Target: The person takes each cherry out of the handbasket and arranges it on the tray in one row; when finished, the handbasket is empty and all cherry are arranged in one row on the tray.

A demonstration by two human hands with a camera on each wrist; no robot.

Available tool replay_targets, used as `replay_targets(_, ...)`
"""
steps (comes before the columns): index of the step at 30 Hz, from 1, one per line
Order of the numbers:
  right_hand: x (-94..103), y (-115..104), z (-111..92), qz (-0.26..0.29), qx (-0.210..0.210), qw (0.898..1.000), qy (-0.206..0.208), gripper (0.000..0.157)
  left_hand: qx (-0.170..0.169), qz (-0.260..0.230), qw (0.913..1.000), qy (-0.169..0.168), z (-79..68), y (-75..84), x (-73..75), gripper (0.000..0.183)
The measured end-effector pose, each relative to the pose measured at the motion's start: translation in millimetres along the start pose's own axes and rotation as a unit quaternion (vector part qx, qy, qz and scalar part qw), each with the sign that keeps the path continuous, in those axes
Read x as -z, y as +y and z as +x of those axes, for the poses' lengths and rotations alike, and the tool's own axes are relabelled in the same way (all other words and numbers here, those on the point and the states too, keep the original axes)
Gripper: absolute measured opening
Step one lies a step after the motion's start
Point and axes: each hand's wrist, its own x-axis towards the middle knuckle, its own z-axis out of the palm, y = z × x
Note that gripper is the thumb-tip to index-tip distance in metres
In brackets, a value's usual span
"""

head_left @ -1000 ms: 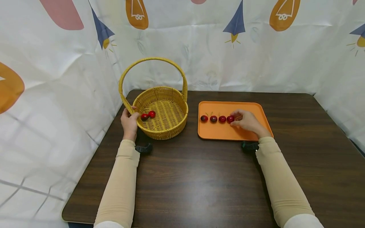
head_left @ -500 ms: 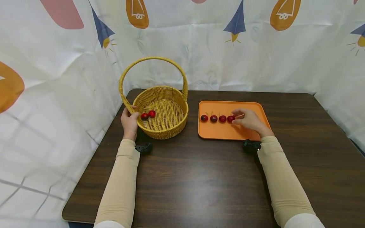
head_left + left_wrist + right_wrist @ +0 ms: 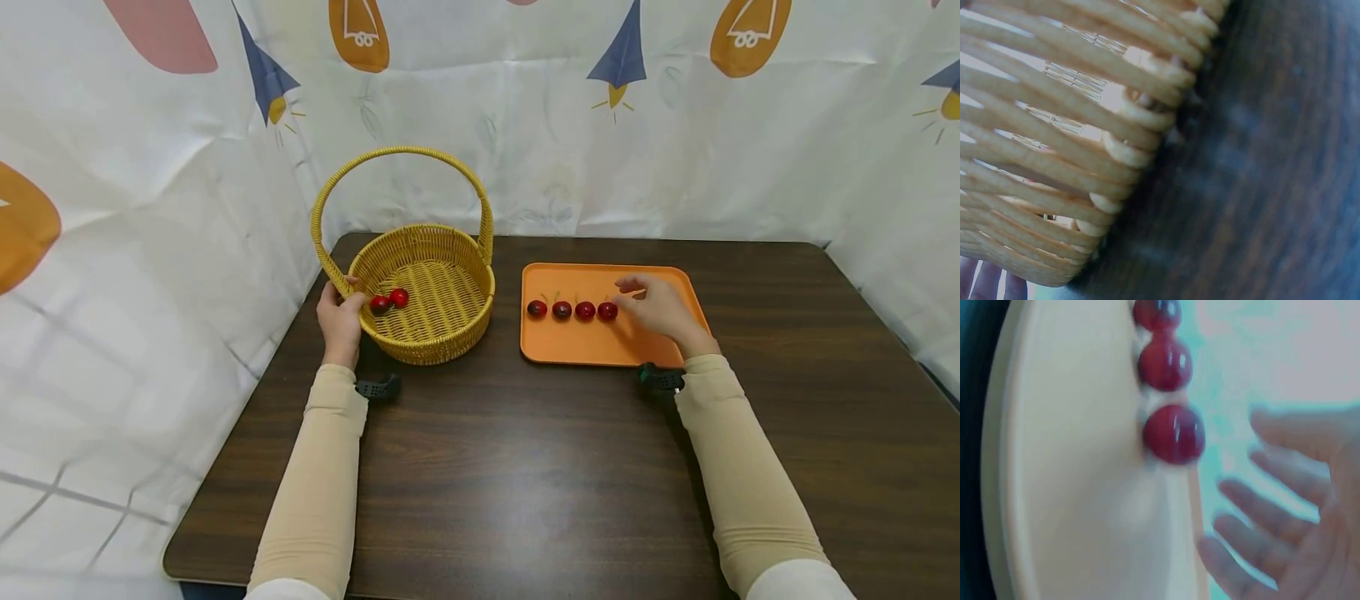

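In the head view my left hand [image 3: 341, 327] grips the yellow wicker basket [image 3: 431, 354] at its left side, where the arched handle meets the rim. Inside lie two red cherries [image 3: 380, 305]. Woven strands of the basket [image 3: 1066, 131] fill much of the left wrist view, with fingertips [image 3: 1015, 287] at the lower left. My right hand [image 3: 662, 317] is over the right half of an orange tray [image 3: 570, 348], fingers apart and holding nothing. Several dark red cherries stand there in a row, the rightmost cherry [image 3: 607, 312] just left of my fingertips. The right wrist view shows that cherry [image 3: 1174, 434] apart from the spread fingers.
Basket and tray stand side by side toward the back of a dark wooden table [image 3: 480, 467]. A white patterned curtain [image 3: 525, 150] hangs behind the table and along its left side.
My right hand has let go of the rightmost cherry and drawn back slightly up and right, fingers spreading. That cherry stays at the row's end. My left hand keeps its hold on the basket.
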Motion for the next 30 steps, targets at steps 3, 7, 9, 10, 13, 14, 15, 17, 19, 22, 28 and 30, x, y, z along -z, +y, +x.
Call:
replay_targets(3, -2.7, -10, 0, -0.015, -0.005, 0.999, 0.033, 0.045, 0.003, 0.002, 1.0000, -0.001, -0.1, 0.8, 0.2, 0.030)
replay_targets(7, -9.8, -26, -2, -0.015, 0.006, 0.999, 0.045, 0.044, 0.003, 0.007, 1.0000, -0.002, -0.3, 1.5, 0.3, 0.031)
replay_targets(9, -15.4, -35, -2, -0.012, 0.018, 0.999, 0.042, 0.042, 0.004, 0.008, 1.0000, -0.002, -0.3, 1.6, 0.2, 0.031)
replay_targets(10, -18.6, -39, -3, -0.009, 0.025, 0.999, 0.041, 0.040, 0.004, 0.007, 1.0000, -0.002, -0.1, 1.5, 0.2, 0.031)
replay_targets(13, -29.2, -52, -3, -0.003, 0.045, 0.998, 0.039, 0.036, 0.004, 0.004, 1.0000, 0.001, 0.1, 1.0, 0.1, 0.032)
replay_targets(14, -32.8, -56, -4, -0.004, 0.051, 0.998, 0.042, 0.034, 0.003, 0.003, 1.0000, 0.001, 0.2, 0.9, -0.1, 0.033)
replay_targets(15, -36.2, -59, -4, -0.002, 0.056, 0.997, 0.045, 0.032, 0.002, 0.002, 1.0000, 0.001, 0.1, 0.2, -0.3, 0.032)
replay_targets(17, -42.7, -66, -5, 0.000, 0.062, 0.997, 0.052, 0.030, 0.002, 0.000, 1.0000, 0.000, -0.3, -0.4, -0.8, 0.031)
replay_targets(19, -48.6, -72, -7, 0.005, 0.066, 0.996, 0.058, 0.027, 0.003, 0.002, 1.0000, -0.002, -1.1, -1.5, -1.3, 0.031)
replay_targets(22, -57.9, -83, -8, 0.026, 0.078, 0.995, 0.058, 0.025, 0.004, 0.001, 1.0000, -0.003, -2.9, -3.3, -1.7, 0.030)
replay_targets(28, -79.5, -114, -1, 0.063, 0.141, 0.986, 0.065, 0.016, 0.000, -0.005, 1.0000, -0.002, -3.6, 0.6, -0.1, 0.031)
replay_targets(30, -87.0, -125, 2, 0.071, 0.164, 0.982, 0.062, 0.016, 0.000, -0.008, 1.0000, 0.001, -3.3, 2.6, 1.1, 0.030)
